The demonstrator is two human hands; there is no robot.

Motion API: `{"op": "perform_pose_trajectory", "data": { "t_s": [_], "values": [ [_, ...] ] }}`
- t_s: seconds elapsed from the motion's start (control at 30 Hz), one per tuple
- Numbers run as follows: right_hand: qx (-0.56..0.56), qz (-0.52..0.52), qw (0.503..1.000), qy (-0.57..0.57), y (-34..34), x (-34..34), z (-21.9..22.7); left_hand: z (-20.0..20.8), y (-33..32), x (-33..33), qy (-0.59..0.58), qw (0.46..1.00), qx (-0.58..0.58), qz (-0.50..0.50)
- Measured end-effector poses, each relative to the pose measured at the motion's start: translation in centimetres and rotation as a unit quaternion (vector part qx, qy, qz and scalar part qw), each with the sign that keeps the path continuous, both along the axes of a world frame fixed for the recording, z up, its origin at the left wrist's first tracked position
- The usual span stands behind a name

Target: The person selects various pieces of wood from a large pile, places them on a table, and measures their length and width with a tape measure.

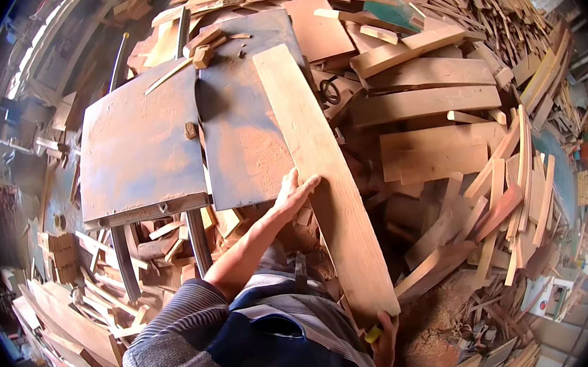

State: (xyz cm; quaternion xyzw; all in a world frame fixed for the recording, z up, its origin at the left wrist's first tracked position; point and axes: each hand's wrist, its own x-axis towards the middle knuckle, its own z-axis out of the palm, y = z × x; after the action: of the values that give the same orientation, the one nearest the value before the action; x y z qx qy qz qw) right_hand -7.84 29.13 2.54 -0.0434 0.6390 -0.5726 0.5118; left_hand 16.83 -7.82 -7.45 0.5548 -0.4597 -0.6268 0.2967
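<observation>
A long, pale wooden board (pixel 333 187) slants from the saw table to my body, its far end lying over the table. My left hand (pixel 293 194) holds its left edge near the middle, one digit on top and another along the side. At the near end, my right hand (pixel 384 341) grips the board's corner, most of its fingers hidden below. A small yellow object (pixel 373 334) shows beside that hand; its kind is unclear. The dusty metal table has a left panel (pixel 138 142) and a right panel (pixel 244 139), with a narrow gap between them.
Wood offcuts (pixel 203 47) lie on the table's far part. Stacked planks (pixel 426 89) stand to the right, with upright strips (pixel 518 190) nearer me. More scrap boards (pixel 74 321) fill the lower left. Sawdust (pixel 428 326) covers the floor by my right hand.
</observation>
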Motion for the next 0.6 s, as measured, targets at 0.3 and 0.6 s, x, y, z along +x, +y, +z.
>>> {"op": "perform_pose_trajectory", "data": {
  "t_s": [0.3,0.6],
  "values": [
    [0.088,0.067,0.993,-0.039,-12.5,7.3,-8.6,4.3,4.8,4.3,-0.152,0.964,-0.119,-0.185],
    [0.092,0.220,0.964,0.113,-11.9,7.8,0.9,8.1,9.5,2.1,-0.004,0.901,-0.078,-0.427]
  ]
}}
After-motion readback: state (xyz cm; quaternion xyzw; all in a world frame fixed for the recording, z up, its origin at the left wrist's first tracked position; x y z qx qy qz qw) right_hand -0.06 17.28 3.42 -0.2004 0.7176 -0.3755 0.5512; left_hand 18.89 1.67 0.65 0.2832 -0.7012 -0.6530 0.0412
